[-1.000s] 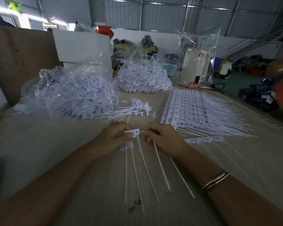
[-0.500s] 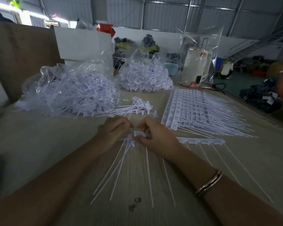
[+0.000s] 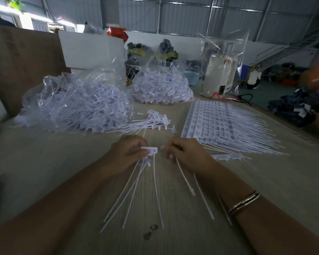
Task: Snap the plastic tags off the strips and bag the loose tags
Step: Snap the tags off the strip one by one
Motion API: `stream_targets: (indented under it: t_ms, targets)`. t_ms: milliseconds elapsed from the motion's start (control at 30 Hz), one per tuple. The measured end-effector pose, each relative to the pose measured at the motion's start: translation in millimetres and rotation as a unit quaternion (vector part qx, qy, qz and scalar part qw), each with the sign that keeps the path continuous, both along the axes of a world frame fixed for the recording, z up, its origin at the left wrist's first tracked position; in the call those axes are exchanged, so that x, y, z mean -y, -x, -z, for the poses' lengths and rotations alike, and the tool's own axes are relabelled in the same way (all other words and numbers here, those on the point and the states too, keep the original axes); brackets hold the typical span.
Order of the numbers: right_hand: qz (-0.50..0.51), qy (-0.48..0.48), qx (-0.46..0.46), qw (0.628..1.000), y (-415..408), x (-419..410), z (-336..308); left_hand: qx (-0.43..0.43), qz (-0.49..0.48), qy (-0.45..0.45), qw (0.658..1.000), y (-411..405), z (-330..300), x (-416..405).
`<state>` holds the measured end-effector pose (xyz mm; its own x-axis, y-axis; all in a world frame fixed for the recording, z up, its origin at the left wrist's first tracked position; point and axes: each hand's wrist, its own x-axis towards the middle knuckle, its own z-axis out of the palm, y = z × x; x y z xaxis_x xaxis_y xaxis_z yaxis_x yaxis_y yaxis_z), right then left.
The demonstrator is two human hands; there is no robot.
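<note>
Far left on the table (image 3: 44,172), big clear bag (image 3: 72,105) stuffed with loose white tags; smaller clear bag (image 3: 162,87) right of it, same contents. Loose pile of tags (image 3: 145,124) between bags and my hands. My left hand (image 3: 129,153) pinches a tag head (image 3: 151,150) plus a bundle of snapped tags (image 3: 136,188), heads at the fingers, tails fanning toward me, long axis near-to-far. My right hand (image 3: 184,153), fingers curled, grips a strip piece (image 3: 186,177), tails pointing toward me. Hands just apart. Right: stack of unsnapped strips (image 3: 223,126), tails pointing right. Tall clear bag (image 3: 221,70) behind holds a white jug.
</note>
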<state>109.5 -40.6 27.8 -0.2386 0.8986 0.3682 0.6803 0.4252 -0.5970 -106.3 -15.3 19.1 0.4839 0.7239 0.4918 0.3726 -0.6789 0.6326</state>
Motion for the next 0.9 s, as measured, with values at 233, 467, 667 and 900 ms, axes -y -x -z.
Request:
stream_targets:
  t_ms: [233, 467, 667, 900]
  targets:
    - [0.031, -0.009, 0.006, 0.999, -13, 5, -2, 0.034, -0.084, 0.072, 0.993, -2, 2, -2]
    - [-0.018, -0.076, 0.053, 0.996, 33, 8, -2, -0.02, -0.049, 0.017, 0.998, -10, -1, 5]
    - [-0.026, -0.027, 0.079, 0.996, 12, 9, -7, -0.025, -0.041, -0.014, 0.999, -5, 0, 1]
    - [0.005, 0.007, 0.019, 1.0, 2, 7, -10, -0.009, -0.008, -0.046, 0.999, 1, -4, 4]
